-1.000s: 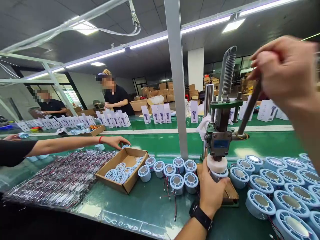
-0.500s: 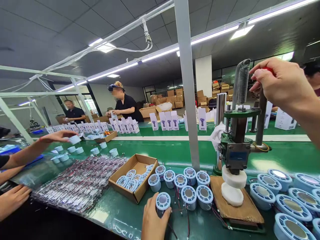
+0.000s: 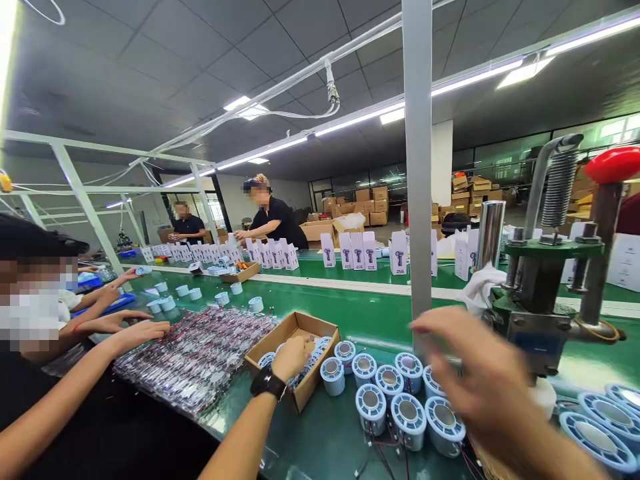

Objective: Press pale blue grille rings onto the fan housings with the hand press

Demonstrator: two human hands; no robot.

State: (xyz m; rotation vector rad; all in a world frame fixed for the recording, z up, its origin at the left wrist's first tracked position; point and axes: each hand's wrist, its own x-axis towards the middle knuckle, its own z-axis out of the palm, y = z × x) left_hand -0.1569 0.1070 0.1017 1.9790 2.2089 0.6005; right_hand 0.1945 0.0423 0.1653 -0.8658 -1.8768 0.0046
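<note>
My left hand (image 3: 290, 363), with a black watch on its wrist, reaches into a cardboard box (image 3: 313, 387) of light blue slotted rings (image 3: 267, 360). Its fingertips are hidden among the rings, so their grip does not show. My right hand (image 3: 475, 367), blurred by motion, is over the table between the blue cylinders and the press. Thumb and fingers stand apart, with nothing seen between them. Below and left of it stand several light blue cylinders (image 3: 371, 403) with ring tops and dark wires. The hand press (image 3: 543, 320) has a red knob (image 3: 614, 165) on its lever.
Left of the box lies a wide heap of small wired parts (image 3: 195, 353). Co-workers' hands (image 3: 143, 333) are beside it. More blue cylinders (image 3: 595, 433) stand right of the press. A grey post (image 3: 419, 200) rises behind the cylinders; white printed boxes (image 3: 357, 252) line the far side.
My right hand has let go of the press lever and come down left. My left hand has released a blue cylinder and moved into the ring box. The view has turned left.
</note>
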